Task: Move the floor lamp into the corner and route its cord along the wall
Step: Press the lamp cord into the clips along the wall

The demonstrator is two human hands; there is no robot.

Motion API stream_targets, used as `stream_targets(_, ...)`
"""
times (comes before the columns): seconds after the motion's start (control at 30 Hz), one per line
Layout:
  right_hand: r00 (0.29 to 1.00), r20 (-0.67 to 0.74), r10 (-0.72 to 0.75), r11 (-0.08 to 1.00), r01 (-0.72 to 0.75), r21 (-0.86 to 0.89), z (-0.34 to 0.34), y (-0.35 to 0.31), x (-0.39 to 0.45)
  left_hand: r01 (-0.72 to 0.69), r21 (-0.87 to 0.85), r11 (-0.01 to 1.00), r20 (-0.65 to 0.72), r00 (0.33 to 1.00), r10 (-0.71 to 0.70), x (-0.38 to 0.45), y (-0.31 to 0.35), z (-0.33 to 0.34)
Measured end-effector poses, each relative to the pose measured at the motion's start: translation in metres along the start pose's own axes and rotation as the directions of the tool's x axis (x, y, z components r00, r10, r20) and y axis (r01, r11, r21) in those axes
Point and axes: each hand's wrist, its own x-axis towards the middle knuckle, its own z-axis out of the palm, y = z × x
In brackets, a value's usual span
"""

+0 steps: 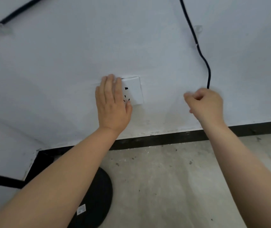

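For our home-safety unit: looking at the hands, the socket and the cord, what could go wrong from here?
1. The left hand lies flat over the wall socket, fingers beside the slots; they could get in the way as the plug goes in.
2. The right hand is closed on the cord end; a tug might pull the cord off the clear wall clip.
3. The socket's top edge seems lifted, possibly loose.
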Motion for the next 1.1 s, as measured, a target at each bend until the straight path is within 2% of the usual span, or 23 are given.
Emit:
stream_targets(0.07, 0.974, -0.225, 0.006, 0.999, -0.015, -0.038, -0.003, 0.014, -0.002, 0.021, -0.005, 1.000, 0.058, 0.998, -0.021, -0.006, 0.006, 0.004)
stream_targets(0.13, 0.954, -0.262, 0.144, 0.990, -0.141, 0.030, 0.001, 0.031, -0.002, 0.047, -0.010, 0.999, 0.072, 0.996, -0.046, -0.005, 0.013, 0.007)
stream_targets(0.2, 0.941, -0.206, 0.269, 0.962, -0.273, 0.007, 0.005, 0.044, -0.003, 0.033, 0.006, 0.999, 0.073, 0.997, -0.033, -0.005, 0.018, 0.011)
stream_targets(0.27, 0.973, -0.115, 0.199, 0.967, -0.214, -0.137, 0.011, 0.053, -0.003, -0.026, 0.033, 0.999, 0.064, 0.998, 0.023, -0.009, 0.021, 0.014)
stream_targets(0.33, 0.988, 0.009, 0.155, 0.957, -0.148, -0.249, 0.020, 0.050, -0.007, -0.157, 0.055, 0.986, 0.077, 0.985, 0.153, -0.023, 0.021, 0.021)
stream_targets(0.4, 0.958, 0.168, 0.233, 0.967, -0.210, -0.146, 0.035, 0.045, -0.012, -0.188, -0.086, 0.978, 0.190, 0.961, 0.201, -0.047, 0.022, 0.032)
stream_targets(0.47, 0.873, 0.357, 0.331, 0.899, -0.407, 0.161, 0.049, 0.037, -0.017, 0.026, -0.284, 0.959, 0.406, 0.909, 0.096, -0.071, 0.024, 0.043)
stream_targets(0.53, 0.794, 0.510, 0.329, 0.750, -0.548, 0.370, 0.061, 0.028, -0.021, 0.308, -0.379, 0.873, 0.601, 0.799, -0.021, -0.087, 0.025, 0.057)
stream_targets(0.57, 0.775, 0.547, 0.315, 0.703, -0.578, 0.414, 0.067, 0.026, -0.021, 0.407, -0.400, 0.822, 0.635, 0.769, -0.072, -0.089, 0.025, 0.064)
stream_targets(0.63, 0.776, 0.563, 0.285, 0.651, -0.588, 0.481, 0.077, 0.022, -0.023, 0.517, -0.390, 0.762, 0.625, 0.756, -0.193, -0.084, 0.022, 0.072)
stream_targets(0.7, 0.792, 0.537, 0.291, 0.631, -0.580, 0.515, 0.084, 0.024, -0.021, 0.573, -0.336, 0.748, 0.616, 0.734, -0.285, -0.076, 0.016, 0.076)
stream_targets(0.77, 0.841, 0.453, 0.296, 0.711, -0.510, 0.483, 0.090, 0.028, -0.019, 0.586, -0.316, 0.746, 0.634, 0.716, -0.293, -0.071, 0.009, 0.078)
stream_targets(0.87, 0.924, 0.304, 0.232, 0.930, -0.302, 0.209, 0.099, 0.036, -0.021, 0.588, -0.307, 0.748, 0.641, 0.709, -0.294, -0.065, 0.005, 0.078)
stream_targets(0.9, 0.940, 0.275, 0.201, 0.964, -0.240, 0.117, 0.102, 0.038, -0.023, 0.606, -0.303, 0.735, 0.649, 0.697, -0.307, -0.063, 0.005, 0.079)
stream_targets(1.0, 0.951, 0.252, 0.181, 0.979, -0.198, 0.044, 0.109, 0.041, -0.027, 0.633, -0.248, 0.733, 0.666, 0.661, -0.345, -0.058, 0.008, 0.083)
stream_targets(1.1, 0.959, 0.244, 0.144, 0.989, -0.149, 0.000, 0.114, 0.038, -0.029, 0.625, -0.182, 0.759, 0.634, 0.665, -0.396, -0.053, 0.010, 0.086)
